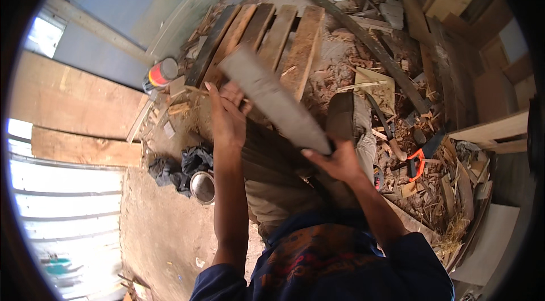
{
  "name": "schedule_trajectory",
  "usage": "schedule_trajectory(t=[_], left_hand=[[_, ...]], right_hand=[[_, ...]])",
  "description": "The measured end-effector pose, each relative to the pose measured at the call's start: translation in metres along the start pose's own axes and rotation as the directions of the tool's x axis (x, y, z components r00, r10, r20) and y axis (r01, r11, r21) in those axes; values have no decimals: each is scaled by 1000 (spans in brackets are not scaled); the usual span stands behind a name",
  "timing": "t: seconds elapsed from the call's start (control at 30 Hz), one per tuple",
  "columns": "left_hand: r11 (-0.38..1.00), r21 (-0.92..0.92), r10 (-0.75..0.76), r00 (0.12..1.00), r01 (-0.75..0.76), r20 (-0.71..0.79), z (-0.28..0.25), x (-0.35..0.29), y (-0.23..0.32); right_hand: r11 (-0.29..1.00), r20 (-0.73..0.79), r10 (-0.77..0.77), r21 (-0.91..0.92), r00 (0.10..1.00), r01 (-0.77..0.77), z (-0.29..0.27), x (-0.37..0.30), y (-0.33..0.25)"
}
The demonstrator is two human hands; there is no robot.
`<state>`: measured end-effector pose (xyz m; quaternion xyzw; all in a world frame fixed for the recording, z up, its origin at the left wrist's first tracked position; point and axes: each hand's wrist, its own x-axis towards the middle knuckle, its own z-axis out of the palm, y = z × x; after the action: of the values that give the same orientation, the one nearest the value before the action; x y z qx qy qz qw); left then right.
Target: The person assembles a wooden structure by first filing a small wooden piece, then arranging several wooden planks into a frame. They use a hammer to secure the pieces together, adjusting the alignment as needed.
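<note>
A flat, grey-brown board (272,97) slants over my lap, its upper end slightly blurred. My right hand (339,160) is closed around its lower right end, with the thumb on the upper face. Beside the board's upper left edge, my left hand (229,114) is raised with its fingers stretched out and apart. It grips nothing; whether the fingertips brush the board I cannot tell. Beyond the board, several rough planks (278,37) lie side by side like a slatted pallet on the ground.
Wood chips surround a long beam (352,26) at right. Near my right knee lie a wooden-handled blade (394,145) and an orange-handled saw (419,165). At left are a red-banded can (163,71), a black plastic bag (196,160) and a round tin (202,187).
</note>
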<state>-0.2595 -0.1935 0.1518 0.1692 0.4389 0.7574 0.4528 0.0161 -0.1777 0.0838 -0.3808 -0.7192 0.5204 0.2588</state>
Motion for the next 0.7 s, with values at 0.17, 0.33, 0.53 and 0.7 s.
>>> schedule_trajectory(t=[0.17, 0.33, 0.53, 0.7], left_hand=[[996, -10, 81, 936, -90, -344, -88, 15, -20], [975, 74, -183, 946, 210, -269, -111, 22, -127], [906, 410, -66, 993, 103, -103, -80, 36, -209], [843, 489, -191, 975, 223, -115, -48, 20, -186]], right_hand=[[866, -114, 169, 491, 979, -92, -18, -6, -15], [677, -140, 523, 668, 841, -309, -6, -17, -27], [604, -113, 615, 704, 780, -374, 8, -34, -5], [670, -200, 606, 650, 770, -358, 11, -54, -7]])
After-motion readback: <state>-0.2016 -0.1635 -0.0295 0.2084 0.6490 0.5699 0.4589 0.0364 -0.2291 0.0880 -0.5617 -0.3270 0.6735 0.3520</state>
